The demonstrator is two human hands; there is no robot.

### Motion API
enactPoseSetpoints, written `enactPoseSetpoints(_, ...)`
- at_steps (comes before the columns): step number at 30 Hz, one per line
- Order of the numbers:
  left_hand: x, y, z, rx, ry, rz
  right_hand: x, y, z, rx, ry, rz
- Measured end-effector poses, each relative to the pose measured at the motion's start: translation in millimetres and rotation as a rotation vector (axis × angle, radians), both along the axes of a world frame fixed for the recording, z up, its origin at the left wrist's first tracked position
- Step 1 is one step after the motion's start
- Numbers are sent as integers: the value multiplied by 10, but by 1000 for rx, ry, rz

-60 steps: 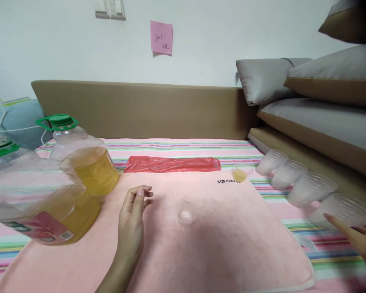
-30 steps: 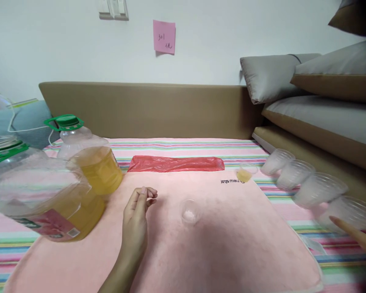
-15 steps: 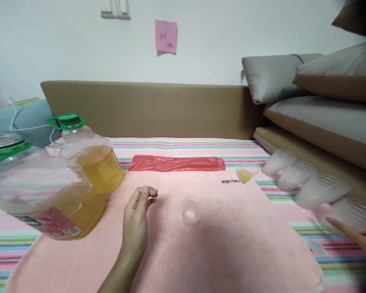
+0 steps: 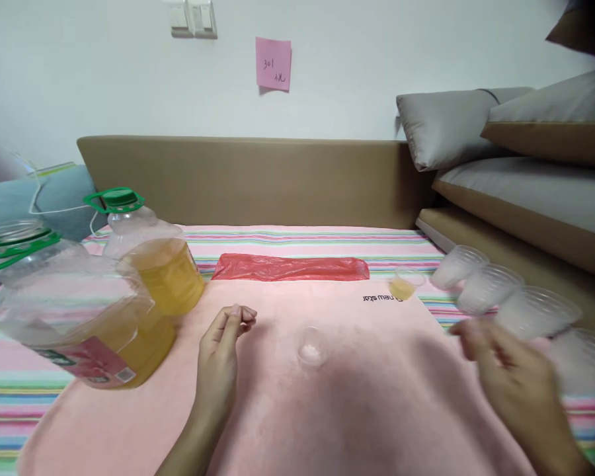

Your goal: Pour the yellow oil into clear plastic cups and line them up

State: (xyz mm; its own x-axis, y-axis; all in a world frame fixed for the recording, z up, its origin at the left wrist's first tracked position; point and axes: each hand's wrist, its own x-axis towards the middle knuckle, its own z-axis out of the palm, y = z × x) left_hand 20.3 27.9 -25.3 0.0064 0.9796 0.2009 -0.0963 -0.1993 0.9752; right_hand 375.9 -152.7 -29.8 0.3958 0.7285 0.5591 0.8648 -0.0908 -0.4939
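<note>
My left hand (image 4: 227, 337) hovers over the pink mat (image 4: 287, 410), left of a small clear plastic cup (image 4: 311, 346) with something whitish at its bottom. Its thumb and fingers are drawn together, with nothing visible between them. On the right, my right hand (image 4: 510, 377) is smeared by motion. Its fingers look curled toward the thumb; whatever they may hold is hidden. Beside it, along the mat's right side, lie several stacks of clear plastic cups (image 4: 490, 287). Another clear cup (image 4: 402, 287) with a little yellow liquid stands near the mat's far right corner.
Two large clear jugs of yellow liquid stand on the left, the nearer jug (image 4: 149, 337) uncapped and the farther jug (image 4: 176, 277) with a green cap. A red plastic bag (image 4: 290, 268) lies along the mat's far edge. Grey-brown cushions (image 4: 535, 192) are piled at right.
My right hand has come in from the right edge, moving left from the cup stacks to over the mat's edge. My left hand has barely moved. The view has shifted slightly.
</note>
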Motion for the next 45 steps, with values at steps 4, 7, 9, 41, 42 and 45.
enactPoseSetpoints(4, -149, 1, -53, -10, 194, -49, -408, 422, -407, -244, 28, 348)
enactPoseSetpoints(7, -270, -24, -91, -58, 398, -119, -574, 498, -547, -416, 60, 391)
enactPoseSetpoints(9, -319, -51, -106, -81, 541, -148, -600, 476, -547, -460, 85, 394)
enactPoseSetpoints(41, -243, -47, 31, -11, 1305, -226, -574, 456, -581, -555, 9, 357)
enactPoseSetpoints(42, -239, -48, 32, -7, 1301, -225, -575, 456, -585, -554, 6, 357)
enactPoseSetpoints(45, -240, -47, 33, 14, 1284, -213, -580, 454, -579, -545, -2, 360)
